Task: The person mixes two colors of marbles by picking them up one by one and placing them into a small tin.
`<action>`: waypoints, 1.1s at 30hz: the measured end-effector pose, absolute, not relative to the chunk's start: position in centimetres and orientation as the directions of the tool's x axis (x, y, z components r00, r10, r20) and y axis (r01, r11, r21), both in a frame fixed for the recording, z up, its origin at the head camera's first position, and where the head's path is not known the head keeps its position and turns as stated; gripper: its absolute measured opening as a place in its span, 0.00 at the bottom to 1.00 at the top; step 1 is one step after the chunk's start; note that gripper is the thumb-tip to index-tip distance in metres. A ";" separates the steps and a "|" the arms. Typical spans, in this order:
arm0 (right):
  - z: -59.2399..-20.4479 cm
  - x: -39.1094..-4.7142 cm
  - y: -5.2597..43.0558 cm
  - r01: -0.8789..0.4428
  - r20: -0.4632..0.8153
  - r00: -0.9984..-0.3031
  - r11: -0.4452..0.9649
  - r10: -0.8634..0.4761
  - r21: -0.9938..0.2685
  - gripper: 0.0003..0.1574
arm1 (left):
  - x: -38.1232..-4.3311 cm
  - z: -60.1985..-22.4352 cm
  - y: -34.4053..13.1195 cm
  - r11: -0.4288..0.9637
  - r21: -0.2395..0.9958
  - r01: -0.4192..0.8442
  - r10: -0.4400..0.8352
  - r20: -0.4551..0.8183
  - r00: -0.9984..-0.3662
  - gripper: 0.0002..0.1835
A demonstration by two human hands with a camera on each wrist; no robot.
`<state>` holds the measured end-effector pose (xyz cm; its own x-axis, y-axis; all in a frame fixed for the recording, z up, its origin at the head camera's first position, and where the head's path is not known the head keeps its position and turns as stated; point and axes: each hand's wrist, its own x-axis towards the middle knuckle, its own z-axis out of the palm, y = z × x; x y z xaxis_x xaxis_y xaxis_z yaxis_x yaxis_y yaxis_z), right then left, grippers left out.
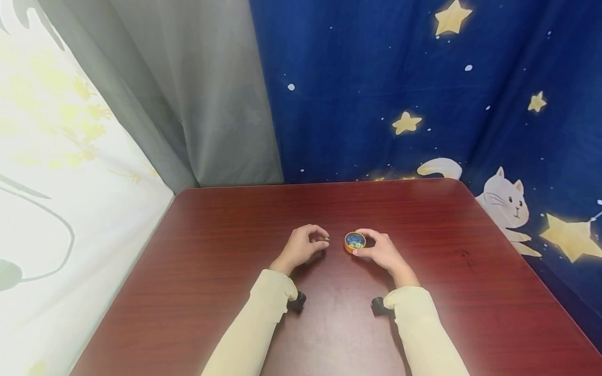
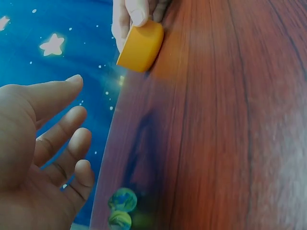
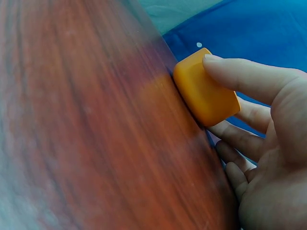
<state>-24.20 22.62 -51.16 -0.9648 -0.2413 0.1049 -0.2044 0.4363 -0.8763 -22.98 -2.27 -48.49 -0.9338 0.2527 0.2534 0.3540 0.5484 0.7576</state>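
Note:
My right hand point(image 1: 382, 253) grips a small round orange container point(image 1: 348, 249) standing on the table; glassy blue and yellow-green pieces show inside it. Thumb and fingers hold it by its side wall, as the right wrist view shows. To its left, apart from it, my left hand point(image 1: 301, 247) hovers low with loosely bent fingers. In the left wrist view nothing lies between those fingers. Two glass marbles point(image 2: 123, 200) with blue, green and yellow swirls sit on the tabletop near that hand. A tiny greenish thing point(image 1: 327, 239) shows at the left fingertips in the head view.
The dark red wooden table point(image 1: 226, 219) extends to all sides of the hands. Behind its far edge hang a grey curtain point(image 1: 226, 104) and a blue star-patterned curtain point(image 1: 348, 104). Black straps point(image 1: 297, 302) are at the wrists.

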 end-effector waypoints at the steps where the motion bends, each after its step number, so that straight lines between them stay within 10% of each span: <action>1: -51.2 -24.2 22.6 -0.204 0.104 -0.965 0.433 -0.242 -0.878 0.34 | -23.0 -48.5 -2.1 0.545 0.762 0.350 0.253 0.248 -0.935 0.08; 33: -47.8 -22.3 22.1 -0.187 0.075 -0.952 0.371 -0.296 -0.910 0.33 | -24.0 -49.1 2.4 0.565 0.751 0.342 0.294 0.204 -0.934 0.07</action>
<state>-22.26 22.13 -47.84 -0.9523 -0.2959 0.0746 -0.1866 0.3709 -0.9097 -24.04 2.43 -49.05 -0.9337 0.2943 0.2041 0.3421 0.5647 0.7510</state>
